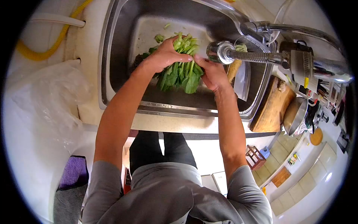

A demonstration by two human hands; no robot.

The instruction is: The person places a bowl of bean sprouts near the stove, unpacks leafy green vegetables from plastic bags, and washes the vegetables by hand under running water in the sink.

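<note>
A bunch of leafy greens (pixel 182 72) with pale green cut stems is held over the metal sink (pixel 123 48). My left hand (pixel 166 55) wraps around the stems from the left, thumb laid across them. From the right, my right hand (pixel 212 71) closes on the same bunch, its thumb near the left thumb. The stems point away from me and the dark leaves hang toward me. Some of the fingers are hidden behind the greens. Loose leaf pieces (pixel 159 38) lie on the sink floor beyond my left hand.
The faucet head (pixel 220 52) hangs just right of the greens. A brownish long item (pixel 234 70) lies at the sink's right side. Right of the sink stand a wooden cutting board (pixel 274 104) and a metal bowl (pixel 295 115). A yellow hose (pixel 48 54) runs at the far left.
</note>
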